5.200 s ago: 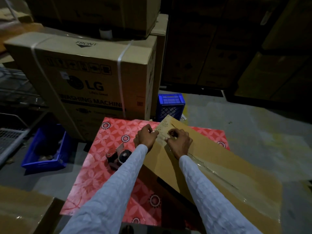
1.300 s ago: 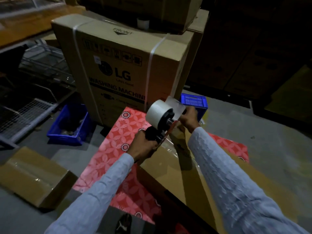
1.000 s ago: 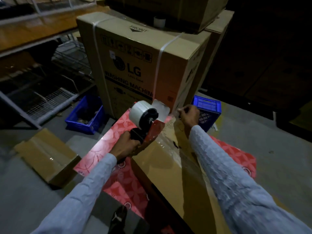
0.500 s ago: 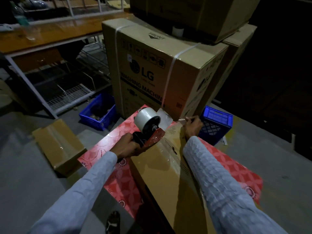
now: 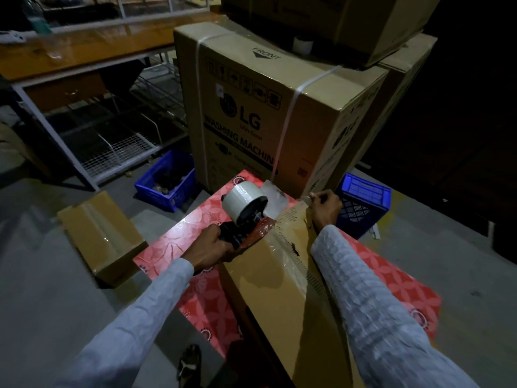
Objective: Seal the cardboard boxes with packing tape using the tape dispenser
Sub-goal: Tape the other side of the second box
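The tape dispenser (image 5: 246, 217) is gripped by its handle in the left hand (image 5: 208, 249) at the box (image 5: 279, 289) top's far left; the tape end is pinched at the far edge by the right hand (image 5: 326, 207), apparently for anchoring.

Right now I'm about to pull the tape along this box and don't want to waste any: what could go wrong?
The loose tape end hangs free in the air, so it may fold onto itself. The right hand pinches only the far corner of the long box; the strip may start crooked. The left hand tilts the tape dispenser above the box edge, so it could slip off sideways.
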`<state>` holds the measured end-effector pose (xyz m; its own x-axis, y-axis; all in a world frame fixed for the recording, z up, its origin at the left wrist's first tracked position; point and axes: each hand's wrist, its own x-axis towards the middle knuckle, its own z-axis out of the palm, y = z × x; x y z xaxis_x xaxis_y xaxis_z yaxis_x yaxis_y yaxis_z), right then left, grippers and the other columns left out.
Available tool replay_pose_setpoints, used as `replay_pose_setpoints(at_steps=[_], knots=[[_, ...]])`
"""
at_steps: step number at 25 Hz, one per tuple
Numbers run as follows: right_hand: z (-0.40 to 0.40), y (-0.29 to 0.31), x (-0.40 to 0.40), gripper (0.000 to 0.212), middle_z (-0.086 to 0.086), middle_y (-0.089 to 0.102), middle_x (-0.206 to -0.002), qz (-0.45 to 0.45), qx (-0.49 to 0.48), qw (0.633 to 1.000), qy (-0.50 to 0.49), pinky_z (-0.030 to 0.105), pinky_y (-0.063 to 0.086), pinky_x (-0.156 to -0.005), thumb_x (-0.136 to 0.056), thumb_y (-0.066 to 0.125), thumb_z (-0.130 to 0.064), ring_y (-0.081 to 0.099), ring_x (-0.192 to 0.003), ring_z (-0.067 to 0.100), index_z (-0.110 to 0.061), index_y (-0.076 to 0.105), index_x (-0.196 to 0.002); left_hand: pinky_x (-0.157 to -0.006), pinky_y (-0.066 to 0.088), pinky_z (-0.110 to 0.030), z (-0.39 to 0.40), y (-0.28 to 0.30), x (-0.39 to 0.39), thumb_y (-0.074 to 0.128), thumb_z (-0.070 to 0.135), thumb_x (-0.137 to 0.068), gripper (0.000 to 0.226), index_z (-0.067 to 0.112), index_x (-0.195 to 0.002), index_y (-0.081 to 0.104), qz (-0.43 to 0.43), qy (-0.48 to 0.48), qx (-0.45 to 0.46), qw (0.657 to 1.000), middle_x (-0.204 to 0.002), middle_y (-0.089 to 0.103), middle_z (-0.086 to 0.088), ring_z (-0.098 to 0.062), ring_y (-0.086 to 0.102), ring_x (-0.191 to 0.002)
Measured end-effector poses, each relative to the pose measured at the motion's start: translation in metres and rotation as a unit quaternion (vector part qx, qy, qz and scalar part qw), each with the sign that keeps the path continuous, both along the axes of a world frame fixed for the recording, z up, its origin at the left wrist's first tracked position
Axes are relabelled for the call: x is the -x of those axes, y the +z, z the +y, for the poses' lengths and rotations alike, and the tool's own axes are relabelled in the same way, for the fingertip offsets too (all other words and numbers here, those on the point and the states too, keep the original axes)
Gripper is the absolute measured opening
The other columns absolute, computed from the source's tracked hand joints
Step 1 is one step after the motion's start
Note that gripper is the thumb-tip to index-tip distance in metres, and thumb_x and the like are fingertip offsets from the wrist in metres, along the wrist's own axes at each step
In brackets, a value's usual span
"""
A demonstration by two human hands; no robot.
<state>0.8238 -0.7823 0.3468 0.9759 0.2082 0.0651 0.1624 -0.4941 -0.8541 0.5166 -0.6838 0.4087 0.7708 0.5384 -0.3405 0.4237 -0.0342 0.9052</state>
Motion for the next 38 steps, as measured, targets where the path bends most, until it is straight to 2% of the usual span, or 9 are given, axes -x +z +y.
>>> replay_pose_setpoints(at_steps=[3, 8, 15, 18, 20, 25, 29, 33, 38], knots=[[0.000, -0.011, -0.005, 0.014, 0.008, 0.075, -0.092, 0.008, 0.018, 1.000, 0.009, 0.039, 0.061, -0.081, -0.087, 0.081, -0.019, 0.069, -0.085, 0.020, -0.007, 0.076, -0.093, -0.040, 0.032, -0.017, 0.000, -0.002, 0.003, 0.057, -0.015, -0.081, 0.037, 0.015, -0.061, 0.052, 0.013, -0.003, -0.019, 1.000, -0.044, 0.049, 0.007, -0.004, 0.040, -0.038], [0.003, -0.025, -0.015, 0.035, 0.008, 0.074, -0.098, 0.070, 0.062, 0.995, -0.017, 0.039, 0.061, -0.087, -0.072, 0.090, -0.041, 0.069, -0.088, 0.023, -0.016, 0.079, -0.094, -0.047, 0.028, -0.022, 0.007, -0.007, 0.004, 0.060, -0.010, -0.078, 0.041, 0.021, -0.054, 0.049, 0.029, 0.007, -0.025, 0.999, -0.045, 0.046, 0.007, -0.009, 0.036, -0.040], [-0.005, -0.041, -0.037, 0.031, 0.010, 0.076, -0.104, 0.189, 0.102, 0.976, -0.041, 0.042, 0.061, -0.089, -0.075, 0.088, -0.026, 0.071, -0.095, 0.028, -0.012, 0.079, -0.101, -0.040, 0.032, -0.018, 0.002, -0.007, 0.005, 0.063, -0.011, -0.079, 0.041, 0.020, -0.057, 0.049, 0.031, 0.012, -0.046, 0.998, -0.041, 0.046, 0.011, -0.003, 0.039, -0.038], [-0.003, -0.020, -0.018, 0.017, 0.009, 0.075, -0.106, 0.124, 0.052, 0.990, -0.044, 0.043, 0.059, -0.093, -0.084, 0.080, -0.020, 0.070, -0.102, 0.029, -0.014, 0.080, -0.100, -0.040, 0.034, -0.018, 0.002, -0.005, 0.004, 0.063, -0.011, -0.078, 0.039, 0.018, -0.057, 0.050, 0.036, 0.017, -0.048, 0.998, -0.040, 0.048, 0.011, -0.002, 0.041, -0.037], [-0.003, -0.008, 0.002, 0.021, 0.006, 0.076, -0.106, 0.062, 0.014, 0.997, -0.034, 0.042, 0.057, -0.092, -0.091, 0.073, -0.033, 0.068, -0.102, 0.027, -0.018, 0.080, -0.104, -0.040, 0.033, -0.018, 0.001, -0.004, 0.005, 0.063, -0.012, -0.079, 0.040, 0.020, -0.057, 0.051, 0.033, 0.017, -0.043, 0.998, -0.041, 0.048, 0.011, -0.002, 0.040, -0.037], [-0.011, -0.008, 0.042, 0.046, -0.010, 0.078, -0.103, -0.020, 0.106, 0.994, 0.028, 0.038, 0.058, -0.086, -0.080, 0.065, -0.072, 0.072, -0.092, 0.019, -0.035, 0.078, -0.104, -0.041, 0.033, -0.020, 0.007, -0.004, 0.007, 0.062, -0.009, -0.079, 0.033, 0.017, -0.061, 0.053, 0.032, 0.012, -0.036, 0.999, -0.044, 0.048, 0.012, -0.003, 0.040, -0.039], [-0.013, -0.008, 0.039, 0.047, -0.010, 0.077, -0.107, 0.010, 0.102, 0.995, 0.011, 0.044, 0.055, -0.093, -0.074, 0.068, -0.072, 0.071, -0.102, 0.022, -0.039, 0.078, -0.106, -0.045, 0.028, -0.022, 0.010, -0.008, 0.006, 0.061, -0.005, -0.078, 0.027, 0.014, -0.062, 0.051, 0.044, 0.018, -0.020, 0.999, -0.044, 0.045, 0.010, -0.009, 0.036, -0.040], [-0.013, -0.002, 0.046, 0.035, -0.012, 0.077, -0.107, 0.002, 0.094, 0.995, 0.016, 0.035, 0.045, -0.086, -0.080, 0.071, -0.063, 0.070, -0.101, 0.020, -0.039, 0.079, -0.104, -0.047, 0.025, -0.024, 0.011, -0.005, 0.005, 0.063, 0.007, -0.066, 0.011, 0.006, -0.072, 0.054, 0.039, 0.020, 0.011, 0.999, -0.048, 0.042, 0.000, -0.016, 0.033, -0.045], [-0.017, -0.001, 0.051, 0.036, -0.012, 0.077, -0.107, -0.018, 0.099, 0.994, 0.031, 0.040, 0.053, -0.091, -0.081, 0.068, -0.065, 0.071, -0.102, 0.021, -0.040, 0.078, -0.104, -0.045, 0.024, -0.022, 0.016, 0.000, 0.014, 0.060, 0.001, -0.071, 0.014, -0.003, -0.085, 0.058, 0.038, -0.008, 0.024, 0.999, -0.047, 0.039, 0.008, -0.012, 0.032, -0.047]])
